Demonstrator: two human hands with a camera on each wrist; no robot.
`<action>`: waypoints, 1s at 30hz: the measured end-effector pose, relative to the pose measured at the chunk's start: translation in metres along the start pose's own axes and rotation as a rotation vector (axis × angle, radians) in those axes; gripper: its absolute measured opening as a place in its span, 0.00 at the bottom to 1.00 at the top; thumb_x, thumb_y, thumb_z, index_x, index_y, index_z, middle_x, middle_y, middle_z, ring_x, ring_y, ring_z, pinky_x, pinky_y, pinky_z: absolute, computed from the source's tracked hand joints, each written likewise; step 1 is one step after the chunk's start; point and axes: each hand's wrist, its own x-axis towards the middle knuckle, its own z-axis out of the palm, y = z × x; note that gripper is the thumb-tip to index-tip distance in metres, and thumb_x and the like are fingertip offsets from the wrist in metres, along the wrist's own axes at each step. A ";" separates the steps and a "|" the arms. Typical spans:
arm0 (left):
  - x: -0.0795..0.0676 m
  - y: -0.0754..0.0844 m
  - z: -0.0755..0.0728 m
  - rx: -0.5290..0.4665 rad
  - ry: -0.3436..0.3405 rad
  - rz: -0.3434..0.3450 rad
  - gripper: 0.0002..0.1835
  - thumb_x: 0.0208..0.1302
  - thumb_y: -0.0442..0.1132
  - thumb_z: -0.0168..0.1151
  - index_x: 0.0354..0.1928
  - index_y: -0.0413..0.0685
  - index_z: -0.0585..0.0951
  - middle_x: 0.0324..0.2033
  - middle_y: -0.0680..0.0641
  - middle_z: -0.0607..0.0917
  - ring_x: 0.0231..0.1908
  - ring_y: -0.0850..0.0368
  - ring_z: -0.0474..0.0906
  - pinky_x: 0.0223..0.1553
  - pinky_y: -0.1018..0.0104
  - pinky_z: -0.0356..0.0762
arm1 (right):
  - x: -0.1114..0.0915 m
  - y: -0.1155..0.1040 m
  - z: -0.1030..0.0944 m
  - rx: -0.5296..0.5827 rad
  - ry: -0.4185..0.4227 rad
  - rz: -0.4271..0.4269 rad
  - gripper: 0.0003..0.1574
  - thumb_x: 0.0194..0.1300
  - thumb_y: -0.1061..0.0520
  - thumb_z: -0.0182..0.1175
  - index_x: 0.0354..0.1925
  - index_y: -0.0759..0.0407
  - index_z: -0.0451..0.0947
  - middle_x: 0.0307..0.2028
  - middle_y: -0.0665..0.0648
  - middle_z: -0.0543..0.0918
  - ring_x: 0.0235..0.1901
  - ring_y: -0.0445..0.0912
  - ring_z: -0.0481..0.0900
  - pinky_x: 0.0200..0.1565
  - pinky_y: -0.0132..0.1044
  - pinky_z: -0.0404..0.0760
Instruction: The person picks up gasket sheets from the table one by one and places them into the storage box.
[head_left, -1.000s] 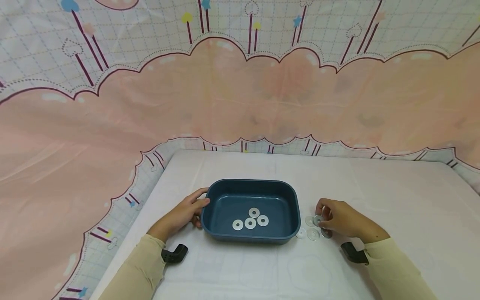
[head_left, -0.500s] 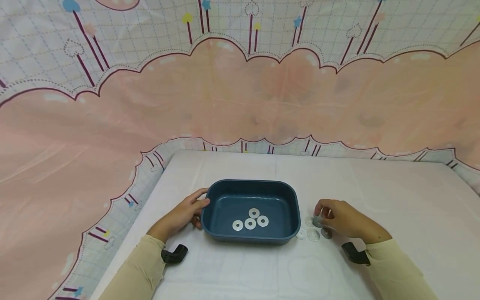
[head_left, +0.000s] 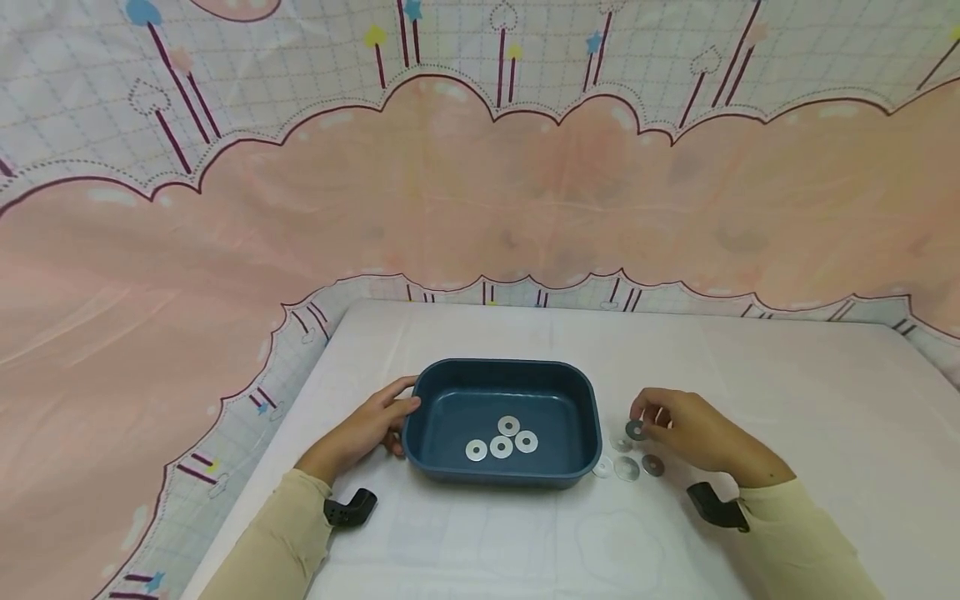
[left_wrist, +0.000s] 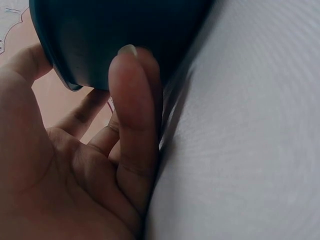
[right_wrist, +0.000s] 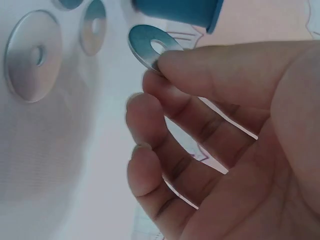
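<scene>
My right hand [head_left: 693,429] pinches a flat metal washer [head_left: 635,430] between thumb and fingertips, raised over the table right of the tray. The right wrist view shows the washer [right_wrist: 150,42] tilted, its hole beside the thumb tip. Below it lie several loose washers, among them a dark one [head_left: 652,465] and a larger pale one [head_left: 626,468]. My left hand [head_left: 367,429] grips the left end of a dark blue rectangular tray [head_left: 502,479], thumb at the rim. In the left wrist view its fingers press against the outer wall [left_wrist: 90,45]. Several washers [head_left: 501,447] lie flat inside the tray.
A white cloth covers the table [head_left: 480,542]. Behind it hangs a pink and white patterned curtain [head_left: 480,192]. Each wrist wears a black camera mount, one left [head_left: 351,508] and one right [head_left: 717,506].
My right hand has lifted a washer up off the pile, rising slightly and tilting it. The dark washer beneath now shows fully. My left hand and the tray stay in place.
</scene>
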 end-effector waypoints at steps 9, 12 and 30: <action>0.000 -0.003 0.002 -0.006 -0.013 -0.006 0.28 0.67 0.56 0.47 0.67 0.66 0.57 0.30 0.41 0.85 0.20 0.51 0.78 0.26 0.61 0.77 | -0.005 -0.017 -0.003 0.054 0.141 -0.086 0.09 0.61 0.61 0.59 0.39 0.48 0.75 0.28 0.49 0.78 0.30 0.41 0.73 0.34 0.29 0.74; 0.001 -0.002 0.001 -0.001 -0.008 -0.003 0.28 0.65 0.59 0.48 0.66 0.69 0.58 0.30 0.42 0.85 0.20 0.50 0.78 0.27 0.60 0.77 | -0.003 -0.030 -0.003 0.111 0.186 -0.113 0.09 0.61 0.60 0.59 0.40 0.48 0.75 0.30 0.49 0.80 0.32 0.41 0.74 0.36 0.31 0.76; 0.000 0.003 0.001 -0.020 0.002 -0.012 0.27 0.67 0.56 0.48 0.67 0.67 0.57 0.31 0.42 0.84 0.21 0.51 0.79 0.26 0.60 0.78 | 0.026 -0.078 0.019 0.217 0.215 -0.120 0.10 0.61 0.60 0.59 0.41 0.49 0.75 0.30 0.50 0.76 0.31 0.44 0.73 0.33 0.30 0.77</action>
